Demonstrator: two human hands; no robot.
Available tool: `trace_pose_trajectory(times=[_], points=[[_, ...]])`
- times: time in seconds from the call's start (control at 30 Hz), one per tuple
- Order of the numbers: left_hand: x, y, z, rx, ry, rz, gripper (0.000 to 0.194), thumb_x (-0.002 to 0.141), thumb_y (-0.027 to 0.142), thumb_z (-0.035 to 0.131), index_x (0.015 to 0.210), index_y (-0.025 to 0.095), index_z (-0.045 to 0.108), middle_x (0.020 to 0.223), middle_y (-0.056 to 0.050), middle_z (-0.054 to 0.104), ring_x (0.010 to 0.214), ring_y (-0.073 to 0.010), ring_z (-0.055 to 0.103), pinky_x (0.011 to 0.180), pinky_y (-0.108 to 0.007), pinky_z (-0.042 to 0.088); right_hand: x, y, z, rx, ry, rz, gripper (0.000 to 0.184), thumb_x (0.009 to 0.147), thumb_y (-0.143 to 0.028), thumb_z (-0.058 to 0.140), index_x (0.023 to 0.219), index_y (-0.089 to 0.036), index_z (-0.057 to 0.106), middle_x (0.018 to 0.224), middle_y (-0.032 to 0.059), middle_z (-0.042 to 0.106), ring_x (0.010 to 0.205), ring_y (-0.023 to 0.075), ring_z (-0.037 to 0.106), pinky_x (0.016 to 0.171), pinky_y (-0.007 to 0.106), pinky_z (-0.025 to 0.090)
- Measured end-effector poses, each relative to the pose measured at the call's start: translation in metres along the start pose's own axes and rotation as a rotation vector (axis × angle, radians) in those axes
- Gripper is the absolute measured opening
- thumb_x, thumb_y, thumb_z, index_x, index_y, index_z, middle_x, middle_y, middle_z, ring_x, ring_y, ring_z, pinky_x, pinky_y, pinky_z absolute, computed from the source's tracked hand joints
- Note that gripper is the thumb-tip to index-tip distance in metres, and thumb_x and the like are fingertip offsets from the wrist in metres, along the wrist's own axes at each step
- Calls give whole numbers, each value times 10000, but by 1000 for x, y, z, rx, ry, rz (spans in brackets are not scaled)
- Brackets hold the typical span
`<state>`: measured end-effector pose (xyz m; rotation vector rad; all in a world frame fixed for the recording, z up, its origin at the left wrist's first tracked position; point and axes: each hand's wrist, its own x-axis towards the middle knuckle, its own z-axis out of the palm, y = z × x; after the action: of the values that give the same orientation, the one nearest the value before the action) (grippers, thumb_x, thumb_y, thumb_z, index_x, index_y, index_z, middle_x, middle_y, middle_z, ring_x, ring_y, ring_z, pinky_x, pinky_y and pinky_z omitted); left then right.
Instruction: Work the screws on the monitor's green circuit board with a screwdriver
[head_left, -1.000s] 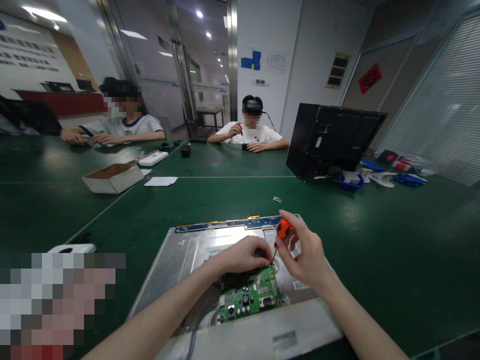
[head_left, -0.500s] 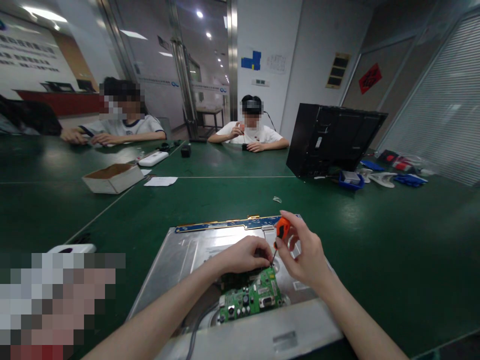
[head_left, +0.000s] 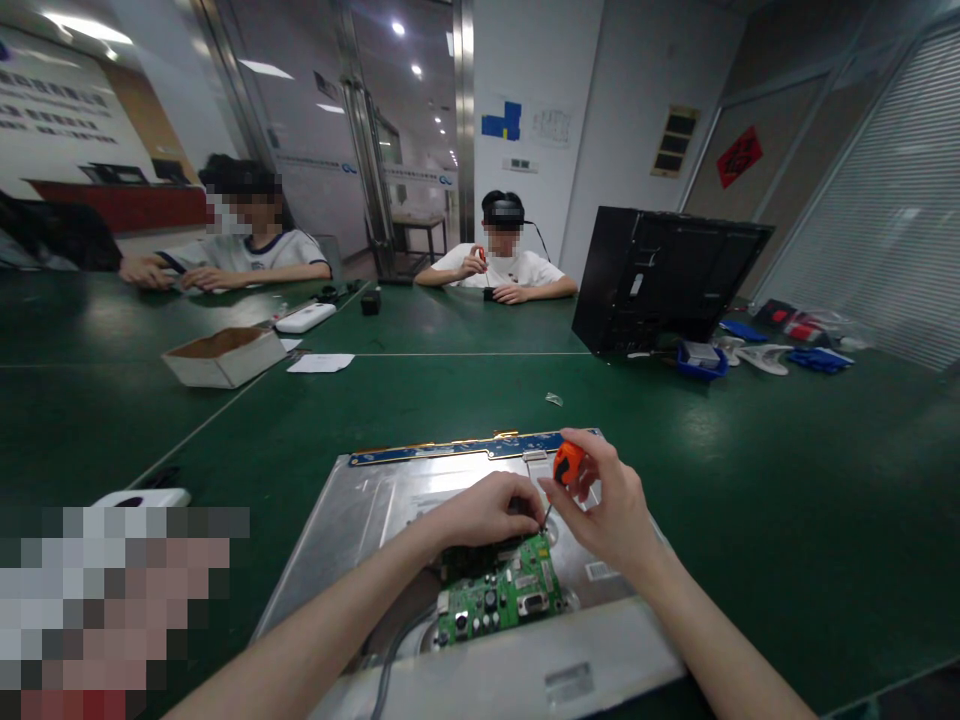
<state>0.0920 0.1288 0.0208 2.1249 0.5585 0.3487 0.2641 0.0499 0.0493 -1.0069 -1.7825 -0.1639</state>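
My right hand (head_left: 616,505) grips an orange and black screwdriver (head_left: 568,462) by its handle, with the thumb and fingers around it. The shaft slants down to the upper right corner of a green circuit board (head_left: 501,598). At that tip the fingers of my left hand (head_left: 496,508) are pinched together; what sits between them is hidden. The board rests on the silver metal back of a display panel (head_left: 390,505), partly covered by my left hand. A grey cable (head_left: 388,660) runs from beside the board towards me.
Along the panel's far edge runs a narrow blue circuit strip (head_left: 457,452). A black monitor housing (head_left: 667,285) stands at the right, near a blue tray (head_left: 702,366). At the left are an open cardboard box (head_left: 232,365) and white paper (head_left: 321,363). Two people sit across the green table (head_left: 450,395).
My right thumb has shifted left off the screwdriver's neck, and the fingers have turned slightly around the handle. My left hand and the board have stayed in place.
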Motion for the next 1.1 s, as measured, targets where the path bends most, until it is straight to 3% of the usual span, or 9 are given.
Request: trace_pose_trajectory(times=[0.27,0.57,0.9,1.1], points=[[0,0,-1,2,-10,30,102,772,96,659,837,159,706,834,-1,691,798,-178,616,761,-256,465,-2,-1,-3,75,-63,56,445,913,-204,527,1342,-201,409,778,-9,618,507,105,563,471,219,491],[0,-2,1,-3,-1,10,94,760,88,672,815,154,711,807,-4,697,777,-177,624,747,-249,472,0,1,-1,1,5,-23,394,912,-226,604,1276,-236,456,729,-46,601,462,90,518,441,200,447],[0,-2,1,-1,-8,38,87,774,109,658,827,154,709,827,-7,703,797,-180,625,770,-256,474,0,-4,-5,53,-71,15,471,896,-175,528,1356,-192,427,769,-12,614,509,113,561,483,236,488],[0,-1,1,0,10,11,76,769,125,673,832,154,707,842,-17,708,817,-194,634,782,-271,482,0,0,-1,-3,-6,-26,448,894,-188,574,1320,-237,443,753,-38,598,464,94,518,437,214,444]])
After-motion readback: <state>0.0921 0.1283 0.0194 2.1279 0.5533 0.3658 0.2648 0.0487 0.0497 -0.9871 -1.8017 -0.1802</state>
